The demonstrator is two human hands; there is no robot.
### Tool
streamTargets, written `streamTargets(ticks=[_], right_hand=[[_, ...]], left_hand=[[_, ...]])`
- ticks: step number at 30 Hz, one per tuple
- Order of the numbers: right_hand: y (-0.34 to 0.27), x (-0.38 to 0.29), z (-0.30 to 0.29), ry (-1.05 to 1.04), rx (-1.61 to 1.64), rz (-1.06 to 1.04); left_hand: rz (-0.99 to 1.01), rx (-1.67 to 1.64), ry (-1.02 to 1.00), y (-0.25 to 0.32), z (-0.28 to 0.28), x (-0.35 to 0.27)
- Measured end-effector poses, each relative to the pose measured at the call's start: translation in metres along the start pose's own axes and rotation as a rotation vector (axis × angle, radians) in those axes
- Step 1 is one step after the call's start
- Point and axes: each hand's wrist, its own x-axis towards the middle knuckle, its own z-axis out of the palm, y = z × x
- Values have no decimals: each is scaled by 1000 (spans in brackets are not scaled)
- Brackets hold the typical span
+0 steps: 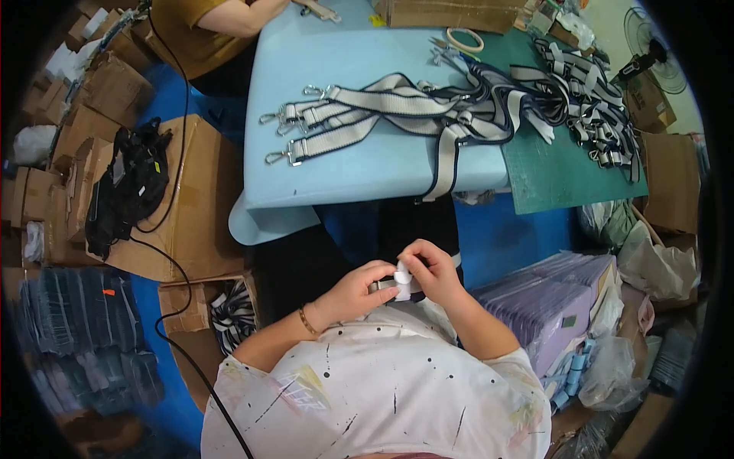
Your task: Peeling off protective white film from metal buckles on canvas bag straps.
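My left hand [367,290] grips a grey webbing strap [383,284] with a metal fitting, close to my lap. Between both hands is a small white piece [403,277], paper or plastic, around the strap; the fingertips of my right hand [430,269] pinch its upper end. Several grey straps with dark edges [395,103] lie on the light blue table, their metal snap hooks [278,156] pointing left. One strap hangs over the front edge. More straps [608,132] are heaped on the green cutting mat [573,189]. Scissors [444,49] and a tape roll [465,40] lie behind.
Another person [212,34] is at the table's far left. A cardboard box with a black bag [135,183] stands left; an open box holds striped straps [233,315]. Purple wrapped sheets [550,304] are stacked right. A black cable [186,275] runs down the left side.
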Motion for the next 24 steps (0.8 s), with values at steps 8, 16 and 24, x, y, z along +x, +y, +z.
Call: streamTargets(ticks=[8,16,24], right_hand=[[20,-5,11,30,315,144],[16,0,19,3,204,111],[6,-13,-2,-86,-156,-53]], left_hand=[[298,566,198,7,4,-3],[-19,37,163,3,-3,-3],[-31,-189,95,-20,9,2]])
